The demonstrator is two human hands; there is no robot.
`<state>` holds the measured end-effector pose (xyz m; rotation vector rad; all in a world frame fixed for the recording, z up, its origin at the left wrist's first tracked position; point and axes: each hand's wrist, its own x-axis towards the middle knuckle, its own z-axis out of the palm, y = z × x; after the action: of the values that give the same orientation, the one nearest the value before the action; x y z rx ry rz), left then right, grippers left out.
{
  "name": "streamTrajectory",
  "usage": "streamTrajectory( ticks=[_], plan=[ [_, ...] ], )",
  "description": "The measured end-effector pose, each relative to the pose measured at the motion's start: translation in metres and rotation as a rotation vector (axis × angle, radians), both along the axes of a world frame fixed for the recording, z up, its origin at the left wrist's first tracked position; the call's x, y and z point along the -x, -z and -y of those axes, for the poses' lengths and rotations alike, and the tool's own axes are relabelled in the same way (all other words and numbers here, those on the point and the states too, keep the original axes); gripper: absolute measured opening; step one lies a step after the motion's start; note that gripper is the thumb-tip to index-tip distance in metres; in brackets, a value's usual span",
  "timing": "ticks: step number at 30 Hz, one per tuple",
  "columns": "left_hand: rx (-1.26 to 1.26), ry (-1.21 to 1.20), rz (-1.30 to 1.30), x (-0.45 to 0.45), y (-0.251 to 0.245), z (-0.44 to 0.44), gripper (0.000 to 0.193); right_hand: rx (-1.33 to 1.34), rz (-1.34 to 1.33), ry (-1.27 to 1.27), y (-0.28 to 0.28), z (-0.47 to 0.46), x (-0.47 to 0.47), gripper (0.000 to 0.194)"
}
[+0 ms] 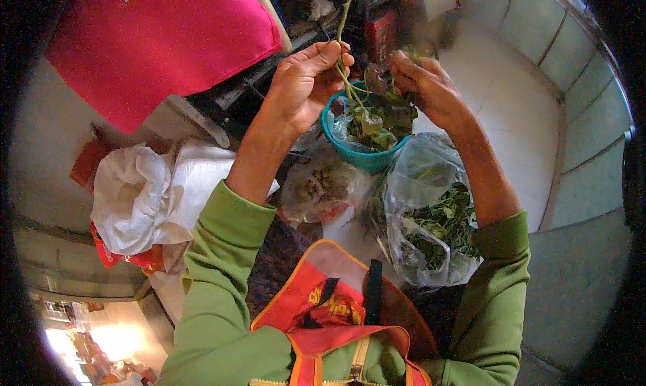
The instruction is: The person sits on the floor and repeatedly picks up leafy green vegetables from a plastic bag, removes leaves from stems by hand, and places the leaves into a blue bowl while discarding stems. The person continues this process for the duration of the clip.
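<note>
My left hand (313,81) pinches a green plant stem (347,15) between thumb and fingers; the stem rises past the top edge and its thin branches hang below the hand. My right hand (421,81) is closed on leafy greens, partly blurred. Dark leaves hang from it. Beneath both hands stands a teal plastic basin (371,160) with a clear plastic bag and leaves inside. Closer to me, on the right, a clear plastic bag (421,159) holds many green leaves and stems. Another clear bag (323,184) with brownish contents lies in the middle.
A white woven sack (131,199) stands at the left. A bright pink cloth (176,38) covers something at the upper left. A red box (382,35) is beyond the basin. Pale green panels (593,129) line the right side. I wear a red apron (333,295) with orange edging.
</note>
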<state>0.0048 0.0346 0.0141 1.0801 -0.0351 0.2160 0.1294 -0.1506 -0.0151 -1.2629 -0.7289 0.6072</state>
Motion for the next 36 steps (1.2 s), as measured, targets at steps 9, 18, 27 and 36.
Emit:
streamTrajectory(
  ticks=[9, 18, 27, 36],
  plan=[
    [-0.187, -0.163, -0.050, 0.005, -0.001, 0.006, 0.020, -0.042, -0.007, 0.062, -0.023, -0.011, 0.030, 0.025],
    [-0.263, -0.282, -0.081, 0.002, 0.002, 0.015, 0.018, 0.071, 0.569, 0.102, -0.025, -0.010, 0.030, 0.021],
    [-0.326, -0.284, -0.101, 0.003, 0.002, 0.024, 0.015, 0.204, 0.785, 0.131, -0.022, -0.016, 0.032, 0.021],
    [-0.552, -0.047, -0.189, 0.006, -0.007, 0.026, 0.014, 0.066, 1.117, 0.578, -0.002, -0.005, -0.030, 0.014]
  ],
)
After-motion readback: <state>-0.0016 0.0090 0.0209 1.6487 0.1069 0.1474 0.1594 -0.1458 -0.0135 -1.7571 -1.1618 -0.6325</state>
